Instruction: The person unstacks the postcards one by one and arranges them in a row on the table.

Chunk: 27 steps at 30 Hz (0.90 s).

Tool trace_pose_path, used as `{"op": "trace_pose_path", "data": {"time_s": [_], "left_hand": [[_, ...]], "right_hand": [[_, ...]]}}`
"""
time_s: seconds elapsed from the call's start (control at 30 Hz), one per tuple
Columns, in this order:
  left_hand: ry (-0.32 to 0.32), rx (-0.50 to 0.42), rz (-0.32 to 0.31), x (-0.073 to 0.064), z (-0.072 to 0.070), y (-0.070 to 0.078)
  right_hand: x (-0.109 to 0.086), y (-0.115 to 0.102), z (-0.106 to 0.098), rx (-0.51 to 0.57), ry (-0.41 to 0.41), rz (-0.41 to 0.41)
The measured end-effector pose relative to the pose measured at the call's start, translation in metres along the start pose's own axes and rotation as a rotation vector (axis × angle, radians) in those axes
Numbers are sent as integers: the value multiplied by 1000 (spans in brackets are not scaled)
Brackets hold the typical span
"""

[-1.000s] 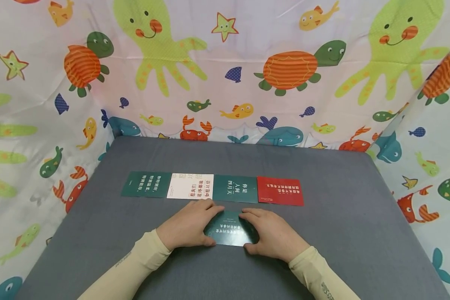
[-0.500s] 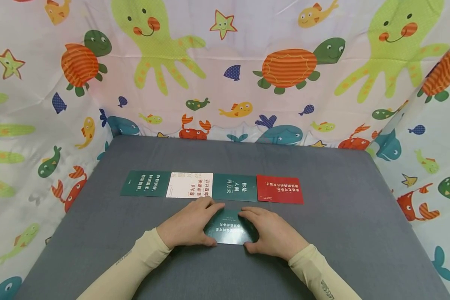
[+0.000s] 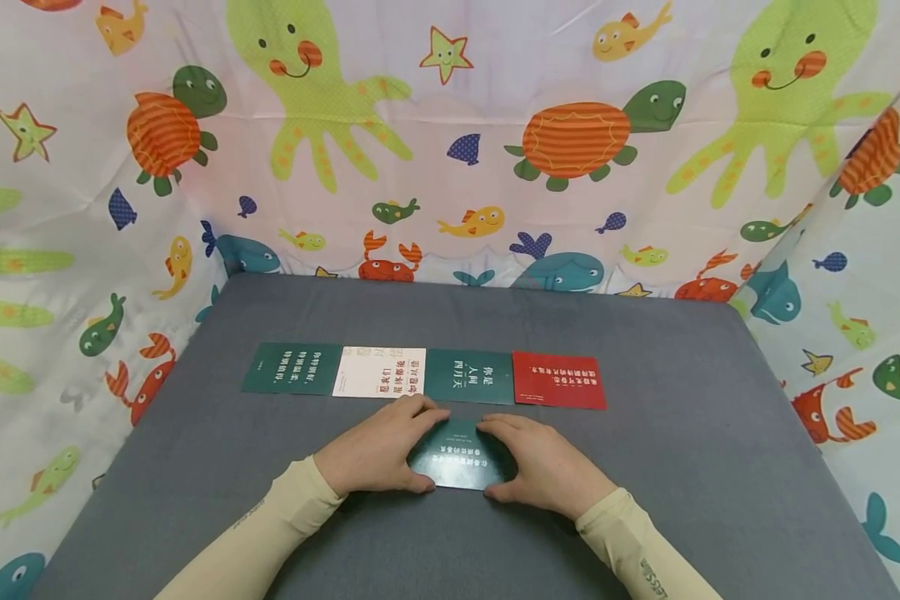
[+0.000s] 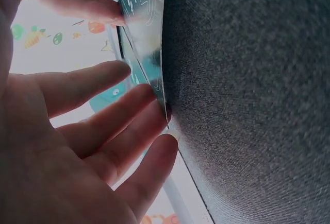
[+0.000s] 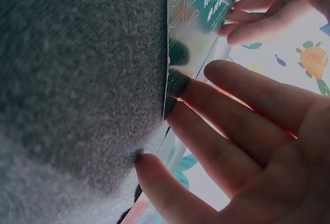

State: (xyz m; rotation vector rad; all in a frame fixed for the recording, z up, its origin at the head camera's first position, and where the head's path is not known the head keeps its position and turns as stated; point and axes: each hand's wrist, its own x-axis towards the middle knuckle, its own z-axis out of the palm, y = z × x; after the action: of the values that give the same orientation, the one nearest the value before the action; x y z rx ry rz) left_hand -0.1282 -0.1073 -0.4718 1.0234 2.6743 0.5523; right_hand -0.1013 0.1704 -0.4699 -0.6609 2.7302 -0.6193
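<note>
A glossy dark green card [image 3: 463, 458] with white printed characters lies between my two hands near the middle of the grey table. My left hand [image 3: 378, 448] holds its left end, with the thumb at the near edge and the forefinger at the far edge. At the right end, my right hand [image 3: 547, 462] holds it the same way. In the left wrist view, fingertips [image 4: 164, 112] touch the card's edge. The right wrist view shows fingertips [image 5: 178, 87] against the other end. Whether the card lies flat or is slightly raised, I cannot tell.
Beyond my hands runs a row of cards: a green card [image 3: 292, 368], a white card [image 3: 379, 372], another green card [image 3: 469, 376] and a red card [image 3: 559, 380]. The grey table [image 3: 667, 467] is enclosed by a sea-animal curtain [image 3: 435, 117] behind and on both sides.
Both hands keep their places on the green card. The bright glare on its surface has dimmed and its printing reads more clearly. The row of cards has not moved.
</note>
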Motion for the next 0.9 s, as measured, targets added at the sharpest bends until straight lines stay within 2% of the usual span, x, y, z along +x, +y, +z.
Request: {"op": "trace_pose_path", "data": {"time_s": [0.13,0.6,0.77,0.9], "left_hand": [[-17,3,-2,1,0,0],[-16,4,14,5,2,2],[-5,1,11,4,1,2],[14,35,11,4,0,3]], "right_hand": [[0,0,0,3,10,3],[-3,3,0,-6,16,4],[-3,1,0,-33,45,-37],[-3,1,-1,-90,69,-82]]}}
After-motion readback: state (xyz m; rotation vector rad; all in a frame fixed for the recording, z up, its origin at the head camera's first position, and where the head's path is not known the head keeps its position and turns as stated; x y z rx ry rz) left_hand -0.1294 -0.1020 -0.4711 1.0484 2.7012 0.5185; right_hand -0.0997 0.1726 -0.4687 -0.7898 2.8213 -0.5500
